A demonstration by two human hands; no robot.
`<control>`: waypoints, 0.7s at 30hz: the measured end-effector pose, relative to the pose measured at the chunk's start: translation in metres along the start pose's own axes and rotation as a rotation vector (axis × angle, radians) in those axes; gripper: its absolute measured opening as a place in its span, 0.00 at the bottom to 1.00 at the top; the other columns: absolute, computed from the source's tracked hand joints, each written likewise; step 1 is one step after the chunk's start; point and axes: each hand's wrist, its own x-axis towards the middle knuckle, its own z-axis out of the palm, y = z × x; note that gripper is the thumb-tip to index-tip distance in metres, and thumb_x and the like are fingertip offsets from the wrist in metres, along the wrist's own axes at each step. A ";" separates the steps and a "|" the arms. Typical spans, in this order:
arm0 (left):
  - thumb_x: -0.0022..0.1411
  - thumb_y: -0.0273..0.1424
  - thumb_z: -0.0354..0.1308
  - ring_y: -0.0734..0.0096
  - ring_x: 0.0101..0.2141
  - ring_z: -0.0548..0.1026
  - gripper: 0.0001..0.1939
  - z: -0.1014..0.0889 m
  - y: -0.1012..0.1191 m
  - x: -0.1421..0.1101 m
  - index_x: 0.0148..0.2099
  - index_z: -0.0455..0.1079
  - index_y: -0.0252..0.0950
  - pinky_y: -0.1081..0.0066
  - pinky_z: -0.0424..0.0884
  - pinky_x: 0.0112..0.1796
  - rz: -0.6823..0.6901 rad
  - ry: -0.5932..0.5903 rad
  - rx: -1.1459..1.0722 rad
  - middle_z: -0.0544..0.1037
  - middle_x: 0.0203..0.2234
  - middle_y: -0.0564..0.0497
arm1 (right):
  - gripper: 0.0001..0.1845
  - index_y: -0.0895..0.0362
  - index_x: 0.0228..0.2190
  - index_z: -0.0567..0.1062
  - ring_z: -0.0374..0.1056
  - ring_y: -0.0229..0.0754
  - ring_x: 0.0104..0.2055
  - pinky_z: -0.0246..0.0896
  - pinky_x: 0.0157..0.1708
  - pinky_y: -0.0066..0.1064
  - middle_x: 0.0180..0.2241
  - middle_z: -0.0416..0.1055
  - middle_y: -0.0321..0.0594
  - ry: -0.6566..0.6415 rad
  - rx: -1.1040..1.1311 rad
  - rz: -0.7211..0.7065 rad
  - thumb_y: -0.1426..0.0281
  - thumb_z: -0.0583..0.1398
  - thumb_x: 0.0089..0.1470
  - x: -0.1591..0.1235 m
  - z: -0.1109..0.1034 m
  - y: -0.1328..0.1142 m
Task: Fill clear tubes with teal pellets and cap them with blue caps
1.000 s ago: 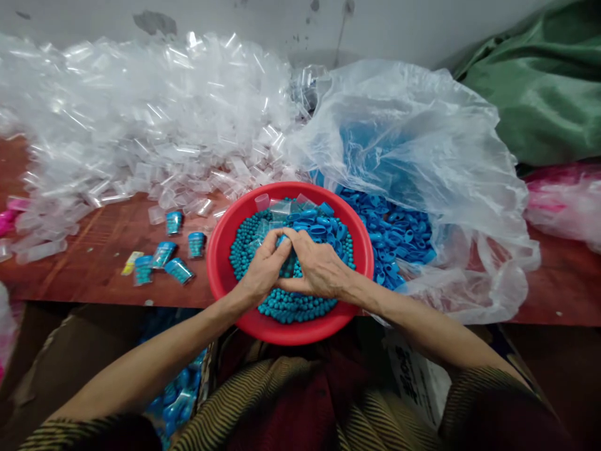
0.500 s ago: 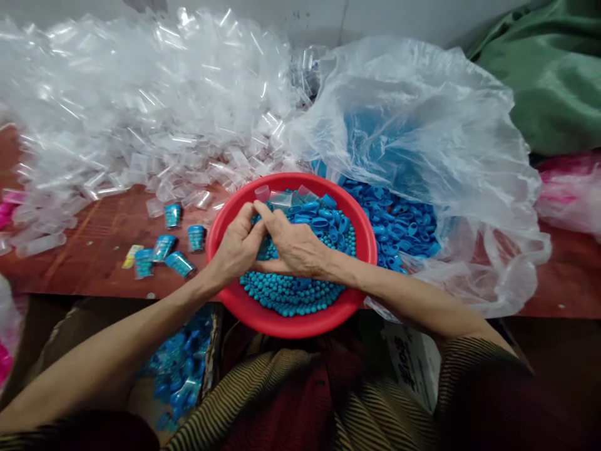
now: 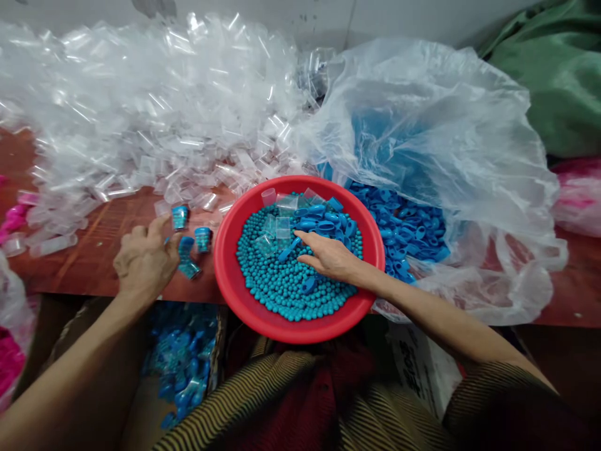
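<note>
My left hand (image 3: 148, 260) is over the table left of the bowl, with fingers bent and thumb apart. Small clear cups filled with turquoise beads and topped in blue, such as this filled cup (image 3: 179, 217), lie beside it; the hand hides part of the group. My right hand (image 3: 326, 255) reaches into the red bowl (image 3: 225, 275), index finger and thumb spread, nothing visible between them. Just off its fingertips lies a long blue plastic piece (image 3: 288, 249). Turquoise beads (image 3: 282, 291), blue plastic pieces (image 3: 323, 219) and several clear cups (image 3: 283, 227) are in the bowl.
A large heap of clear plastic cups (image 3: 154, 113) covers the table's back left. Right of the bowl, a clear plastic bag (image 3: 469, 138) spills blue pieces (image 3: 408, 232). Below the table edge, a cardboard box (image 3: 141, 401) holds bagged blue items. Pink pieces (image 3: 19, 216) lie far left.
My hands, together over the bowl before, have parted. The left has moved left to the filled cups; the right stays over the bowl, its fingers now spread. The view has shifted slightly.
</note>
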 end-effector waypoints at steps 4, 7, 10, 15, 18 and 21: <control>0.65 0.40 0.36 0.56 0.34 0.73 0.24 0.004 0.057 -0.016 0.37 0.71 0.34 0.64 0.63 0.32 0.156 -0.070 0.327 0.75 0.31 0.42 | 0.14 0.57 0.43 0.72 0.69 0.44 0.38 0.58 0.32 0.31 0.38 0.73 0.43 -0.090 -0.217 0.017 0.72 0.50 0.60 0.009 0.000 -0.002; 0.65 0.42 0.38 0.54 0.33 0.75 0.25 0.022 0.098 -0.019 0.36 0.72 0.31 0.65 0.64 0.30 0.268 -0.316 0.373 0.77 0.30 0.38 | 0.17 0.58 0.41 0.72 0.67 0.41 0.31 0.51 0.25 0.29 0.36 0.72 0.43 -0.123 -0.384 -0.077 0.75 0.45 0.60 0.022 0.006 -0.007; 0.64 0.41 0.41 0.49 0.35 0.76 0.25 0.045 0.117 -0.011 0.38 0.74 0.27 0.63 0.66 0.32 0.307 -0.468 0.376 0.77 0.31 0.32 | 0.18 0.57 0.42 0.71 0.65 0.41 0.31 0.50 0.24 0.29 0.39 0.69 0.46 -0.129 -0.488 -0.168 0.76 0.44 0.61 0.032 0.015 -0.011; 0.61 0.44 0.47 0.44 0.44 0.74 0.24 0.069 0.126 0.010 0.40 0.74 0.28 0.58 0.66 0.41 0.252 -0.572 0.241 0.77 0.38 0.30 | 0.18 0.60 0.38 0.72 0.63 0.44 0.37 0.54 0.27 0.32 0.42 0.65 0.51 -0.158 -0.552 -0.252 0.78 0.44 0.60 0.033 0.029 -0.008; 0.56 0.43 0.54 0.46 0.46 0.73 0.20 0.080 0.131 0.021 0.38 0.74 0.31 0.59 0.66 0.44 0.093 -0.631 0.069 0.77 0.40 0.33 | 0.20 0.61 0.33 0.74 0.61 0.46 0.41 0.56 0.30 0.35 0.44 0.65 0.51 -0.108 -0.587 -0.316 0.79 0.43 0.60 0.030 0.034 -0.005; 0.56 0.43 0.52 0.50 0.41 0.76 0.19 0.089 0.139 0.024 0.38 0.72 0.32 0.62 0.68 0.40 0.019 -0.634 -0.039 0.78 0.37 0.36 | 0.19 0.61 0.32 0.75 0.61 0.48 0.43 0.57 0.38 0.40 0.42 0.69 0.51 -0.075 -0.611 -0.391 0.80 0.45 0.58 0.028 0.036 -0.005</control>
